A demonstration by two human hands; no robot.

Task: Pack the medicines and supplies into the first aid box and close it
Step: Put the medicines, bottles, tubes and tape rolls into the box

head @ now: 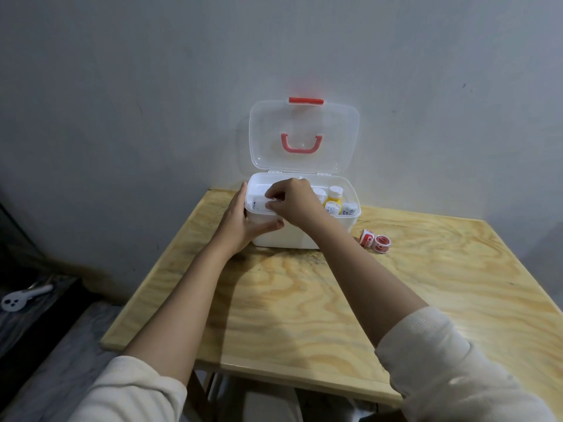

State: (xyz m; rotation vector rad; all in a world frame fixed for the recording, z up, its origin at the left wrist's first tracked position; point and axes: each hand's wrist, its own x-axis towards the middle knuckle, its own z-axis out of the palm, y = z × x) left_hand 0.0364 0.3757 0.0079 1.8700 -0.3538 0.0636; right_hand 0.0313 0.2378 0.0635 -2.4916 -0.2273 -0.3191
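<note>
Right grip [291, 202] pinches a container [259, 205] inside the open first aid box [286, 240]; left grip [239, 222] clasps its corner; plywood counter [304, 300], grey wall [122, 86].

You work on a table [304, 300] of pale plywood, its grain bare under a soft sheen. Your first aid box [292, 236] is smooth, opaque white plastic, its lid [332, 141] clear glossy plastic, its handle [300, 145] red plastic. The white bottle [259, 205] looks like smooth plastic. Your sleeves [457, 376] are cream knit cloth; the wall [122, 86] is matt paint
</note>
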